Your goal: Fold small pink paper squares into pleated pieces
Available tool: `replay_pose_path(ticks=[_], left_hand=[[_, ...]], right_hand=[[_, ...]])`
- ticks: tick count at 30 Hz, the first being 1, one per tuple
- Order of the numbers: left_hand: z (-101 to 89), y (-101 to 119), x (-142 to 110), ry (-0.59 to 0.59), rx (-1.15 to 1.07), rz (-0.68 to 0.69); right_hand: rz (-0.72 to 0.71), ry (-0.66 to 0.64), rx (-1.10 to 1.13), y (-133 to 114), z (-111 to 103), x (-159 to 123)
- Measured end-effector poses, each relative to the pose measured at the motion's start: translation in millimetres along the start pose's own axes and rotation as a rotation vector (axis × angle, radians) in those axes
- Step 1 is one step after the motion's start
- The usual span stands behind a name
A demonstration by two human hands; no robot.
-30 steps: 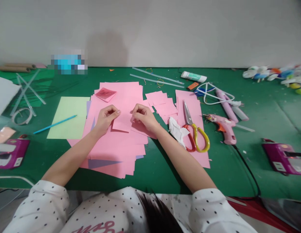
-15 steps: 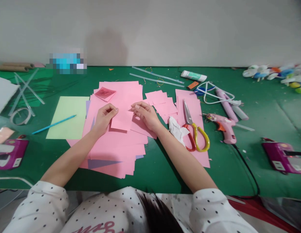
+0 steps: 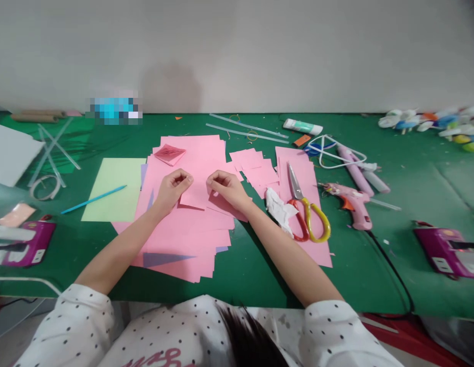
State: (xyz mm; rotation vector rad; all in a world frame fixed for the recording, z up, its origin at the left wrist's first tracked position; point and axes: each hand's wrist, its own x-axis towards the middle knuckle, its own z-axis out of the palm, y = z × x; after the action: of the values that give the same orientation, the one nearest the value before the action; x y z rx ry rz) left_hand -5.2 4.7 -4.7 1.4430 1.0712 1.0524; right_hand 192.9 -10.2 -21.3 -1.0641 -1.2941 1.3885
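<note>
A small pink paper square (image 3: pixel 198 191) lies on a spread of larger pink sheets (image 3: pixel 183 234) in the middle of the green table. My left hand (image 3: pixel 171 186) pinches its top left edge with curled fingers. My right hand (image 3: pixel 227 187) pinches its top right edge in the same way. Both hands are closed on the paper, a little apart from each other. A folded pink pleated piece (image 3: pixel 169 153) lies just beyond my left hand.
Red-and-yellow scissors (image 3: pixel 307 216) and a crumpled white tissue (image 3: pixel 278 209) lie right of my right arm, with a pink glue gun (image 3: pixel 351 201) and its cord beyond. A light green sheet (image 3: pixel 112 188) with a blue stick (image 3: pixel 93 199) lies left. Purple devices (image 3: pixel 447 250) sit at both table edges.
My two hands have drawn closer together along the top edge of the small pink square, and the fingers have curled tighter. The view has tilted slightly.
</note>
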Motion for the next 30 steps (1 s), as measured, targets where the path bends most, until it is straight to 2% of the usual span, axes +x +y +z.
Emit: replay_pose_path(ticks=[7, 14, 19, 25, 30], left_hand=[[-2.2, -2, -3, -0.059, 0.169, 0.05], [1.4, -5, -2, -0.02, 0.264, 0.106], [7.7, -2, -4, 0.014, 0.273, 0.113], [7.4, 0, -6, 0.0, 0.228, 0.045], [6.0, 0, -7, -0.002, 0.167, 0.039]], right_hand=[[-0.023, 0.011, -0.035, 6, 5, 3], [-0.066, 0.108, -0.092, 5, 20, 6], [-0.114, 0.174, -0.157, 2, 27, 5], [-0.112, 0.145, -0.167, 3, 25, 4], [-0.113, 0.133, -0.165, 5, 24, 2]])
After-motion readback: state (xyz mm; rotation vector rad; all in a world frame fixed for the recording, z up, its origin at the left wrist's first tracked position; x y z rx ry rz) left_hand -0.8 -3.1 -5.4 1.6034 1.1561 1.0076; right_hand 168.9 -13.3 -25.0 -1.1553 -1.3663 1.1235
